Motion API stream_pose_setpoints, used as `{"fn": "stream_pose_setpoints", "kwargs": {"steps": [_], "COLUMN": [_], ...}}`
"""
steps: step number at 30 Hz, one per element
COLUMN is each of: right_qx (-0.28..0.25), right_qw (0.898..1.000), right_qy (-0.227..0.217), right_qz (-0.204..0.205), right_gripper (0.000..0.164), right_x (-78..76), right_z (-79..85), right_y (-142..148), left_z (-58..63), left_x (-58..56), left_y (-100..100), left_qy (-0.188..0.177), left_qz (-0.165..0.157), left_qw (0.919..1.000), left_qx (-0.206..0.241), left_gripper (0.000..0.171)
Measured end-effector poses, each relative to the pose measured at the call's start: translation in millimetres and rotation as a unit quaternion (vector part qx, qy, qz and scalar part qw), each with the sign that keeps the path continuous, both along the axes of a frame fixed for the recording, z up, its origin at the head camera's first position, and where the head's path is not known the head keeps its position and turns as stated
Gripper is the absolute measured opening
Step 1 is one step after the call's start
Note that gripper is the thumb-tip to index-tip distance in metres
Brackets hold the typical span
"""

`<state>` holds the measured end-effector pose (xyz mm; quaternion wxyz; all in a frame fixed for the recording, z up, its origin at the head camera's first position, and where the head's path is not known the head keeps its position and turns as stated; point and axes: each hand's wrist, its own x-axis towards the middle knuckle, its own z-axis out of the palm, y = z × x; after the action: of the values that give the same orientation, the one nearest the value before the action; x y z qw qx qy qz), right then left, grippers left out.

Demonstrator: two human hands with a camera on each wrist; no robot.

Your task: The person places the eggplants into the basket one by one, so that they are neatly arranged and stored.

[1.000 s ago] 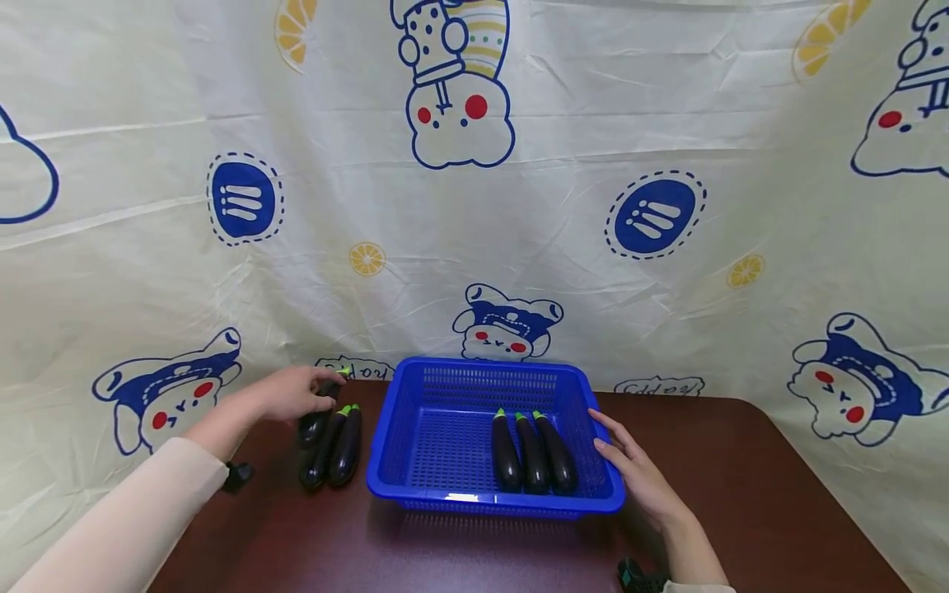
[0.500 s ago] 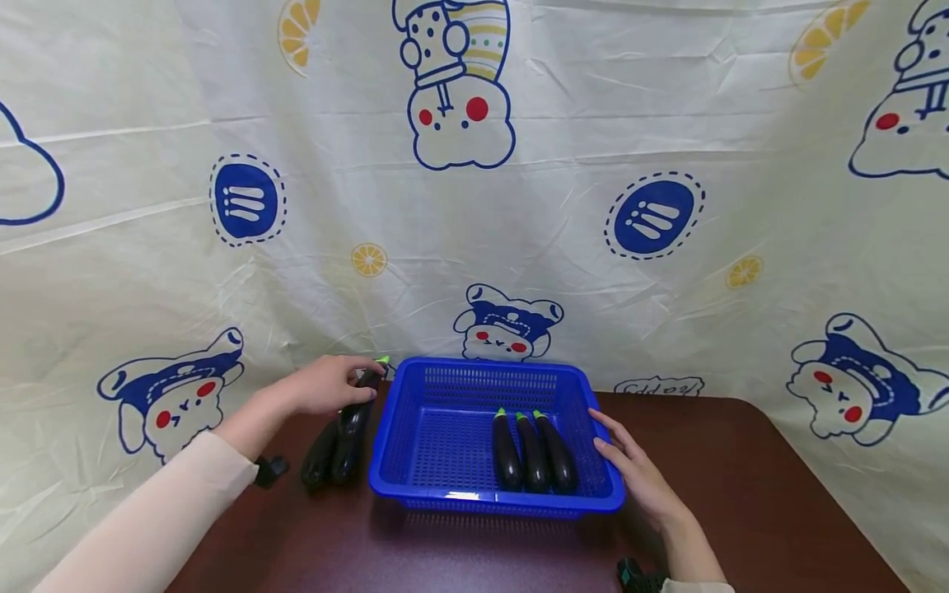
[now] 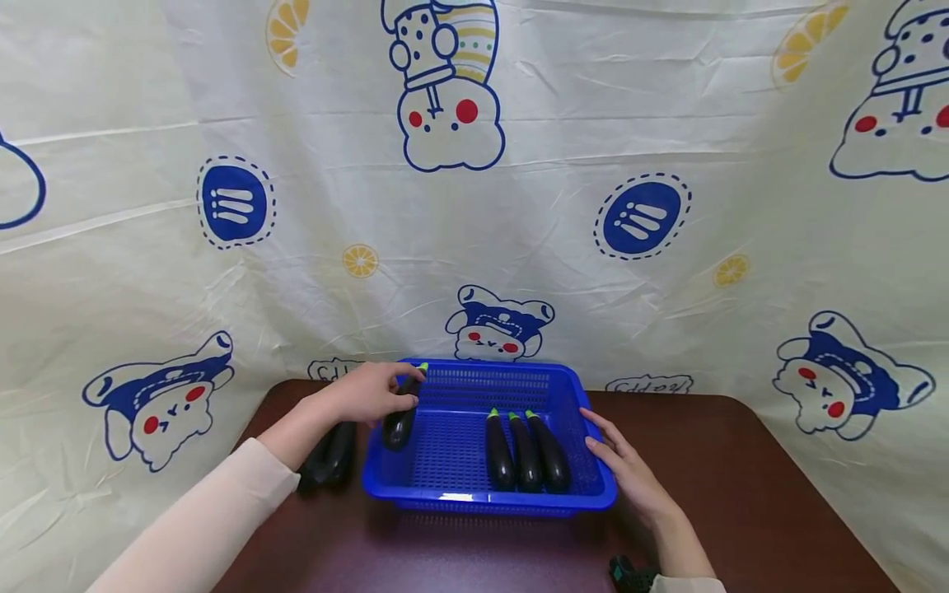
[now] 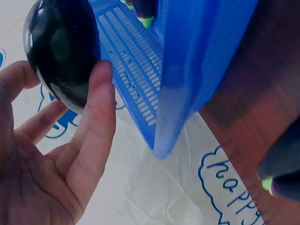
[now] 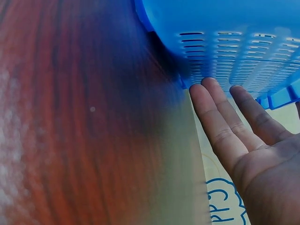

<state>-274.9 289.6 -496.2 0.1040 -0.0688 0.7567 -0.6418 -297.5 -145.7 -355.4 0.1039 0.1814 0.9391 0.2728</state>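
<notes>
My left hand [image 3: 368, 394] pinches a dark, glossy eggplant [image 3: 399, 427] near its green stem end, over the left side of a blue plastic basket [image 3: 489, 499]. In the left wrist view, fingertips and thumb meet around the held eggplant [image 4: 63, 47]. Three eggplants [image 3: 527, 457] lie side by side in the basket's right half, stems to the back. At the basket's right side is my right hand [image 3: 636, 478]; the right wrist view shows its fingers [image 5: 220, 126] extended against the slotted wall. Left of the basket more eggplants [image 3: 337, 457] lie on the table, partly hidden by my left arm.
The basket stands on a dark reddish-brown table [image 3: 460, 552]. Behind it hangs a pale printed cloth [image 3: 519, 247] with cartoon bears and orange slices, close to the table's back edge.
My left hand has lifted an eggplant from the group at left and carried it right, over the basket's left side. The right hand stays at the basket; the head view has shifted slightly.
</notes>
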Motion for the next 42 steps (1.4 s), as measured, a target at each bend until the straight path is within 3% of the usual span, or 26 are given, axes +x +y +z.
{"fn": "stream_pose_setpoints", "kwargs": {"steps": [11, 18, 33, 42], "right_qx": [-0.001, -0.002, -0.001, -0.005], "right_qw": [1.0, 1.0, 1.0, 1.0], "right_qy": [-0.001, 0.004, -0.005, -0.003], "right_qz": [0.014, 0.01, 0.004, 0.006], "right_gripper": [0.058, 0.058, 0.058, 0.058], "right_x": [-1.8, -1.1, 0.7, 0.3], "right_z": [-0.7, 0.9, 1.2, -0.1], "right_y": [-5.5, -3.7, 0.6, -0.7], "left_z": [-20.3, -29.1, -55.0, -74.1], "left_x": [1.3, 0.6, 8.4, 9.0], "left_y": [25.0, 45.3, 73.1, 85.8], "left_qy": [-0.015, -0.003, -0.034, 0.001], "left_qz": [0.011, 0.002, 0.009, 0.014], "left_qw": [0.9987, 0.9988, 0.9978, 0.9998], "left_qx": [0.047, 0.048, 0.056, 0.012], "left_gripper": [0.04, 0.033, 0.039, 0.049]}}
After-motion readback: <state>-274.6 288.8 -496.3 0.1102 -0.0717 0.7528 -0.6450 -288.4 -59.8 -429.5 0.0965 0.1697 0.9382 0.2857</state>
